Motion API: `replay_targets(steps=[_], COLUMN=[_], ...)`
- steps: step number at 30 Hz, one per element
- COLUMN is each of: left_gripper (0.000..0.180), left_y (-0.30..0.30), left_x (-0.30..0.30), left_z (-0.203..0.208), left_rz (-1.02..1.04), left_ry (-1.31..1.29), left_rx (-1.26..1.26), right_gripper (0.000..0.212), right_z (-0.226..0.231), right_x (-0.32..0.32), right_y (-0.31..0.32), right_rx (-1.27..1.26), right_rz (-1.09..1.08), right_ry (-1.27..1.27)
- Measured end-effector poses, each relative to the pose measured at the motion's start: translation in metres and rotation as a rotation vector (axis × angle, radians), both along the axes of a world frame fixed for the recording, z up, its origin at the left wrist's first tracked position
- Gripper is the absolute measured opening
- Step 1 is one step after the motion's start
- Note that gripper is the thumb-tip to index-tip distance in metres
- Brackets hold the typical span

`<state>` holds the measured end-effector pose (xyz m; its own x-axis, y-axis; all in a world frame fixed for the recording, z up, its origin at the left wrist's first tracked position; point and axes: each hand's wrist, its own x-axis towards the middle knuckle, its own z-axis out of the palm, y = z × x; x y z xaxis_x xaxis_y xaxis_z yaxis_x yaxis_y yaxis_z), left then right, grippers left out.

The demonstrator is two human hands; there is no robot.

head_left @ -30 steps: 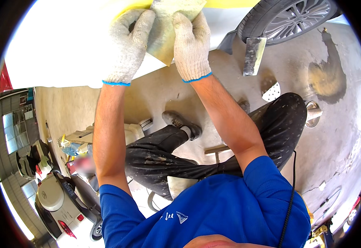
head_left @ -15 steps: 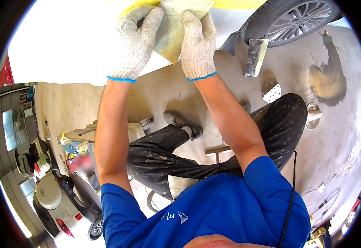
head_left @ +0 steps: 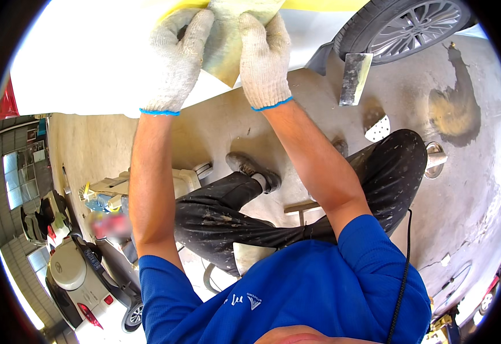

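Both my hands wear off-white knit gloves with blue cuffs, held up against the white car panel (head_left: 101, 69). Between them hangs a worn yellowish-grey sheet of sandpaper (head_left: 221, 49), one corner pointing down. My left hand (head_left: 177, 63) pinches its left side between thumb and fingers. At the sheet's right edge, my right hand (head_left: 264, 57) is closed with the thumb along the paper; most of its fingertips are hidden behind. A yellow strip (head_left: 319, 4) runs along the panel above the hands.
The car's wheel (head_left: 416, 34) stands at upper right. On the floor lie a flat dark-and-yellow board (head_left: 355, 79), a white perforated piece (head_left: 378, 129) and a round tin (head_left: 435, 160). A stain (head_left: 457, 109) marks the concrete. Behind on the left is a white vehicle (head_left: 90, 286).
Both my hands and the sandpaper between them have shifted a little to the left along the panel. The grip looks the same.
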<state>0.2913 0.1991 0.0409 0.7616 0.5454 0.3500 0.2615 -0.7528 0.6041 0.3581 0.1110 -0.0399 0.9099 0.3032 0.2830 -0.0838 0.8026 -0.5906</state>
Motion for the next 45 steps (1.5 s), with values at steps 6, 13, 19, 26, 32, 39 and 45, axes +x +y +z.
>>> replay_targets(steps=[6, 13, 19, 26, 32, 39, 45], left_gripper=[0.037, 0.026, 0.024, 0.028, 0.026, 0.034, 0.038], left_y=[-0.002, -0.007, -0.006, -0.034, -0.048, -0.069, -0.096], left_x=[-0.007, -0.033, -0.081, -0.113, -0.091, 0.008, 0.077], left_z=[0.008, 0.005, -0.018, -0.051, -0.060, -0.063, -0.056], left_rz=[0.015, -0.015, 0.014, 0.129, 0.046, -0.270, -0.275], left_ry=[0.033, -0.128, -0.124, -0.072, -0.273, -0.039, 0.017], left_rx=[-0.034, -0.300, -0.455, -0.458, -0.671, -0.386, -0.289], right_gripper=[0.025, 0.024, 0.023, 0.023, 0.015, 0.014, 0.013], right_z=[0.001, 0.008, 0.005, 0.005, -0.015, -0.017, -0.020], right_x=[-0.003, -0.012, 0.005, 0.003, -0.001, 0.052, 0.096], right_y=[0.009, -0.009, -0.066, -0.054, -0.062, -0.098, -0.122], right_rx=[0.010, -0.188, -0.660, -0.646, -0.626, -0.321, -0.382], right_rz=[0.003, 0.189, 0.645, 0.536, 0.263, -0.006, -0.330], right_ry=[-0.009, -0.126, -0.427, -0.572, -0.588, -0.097, -0.146])
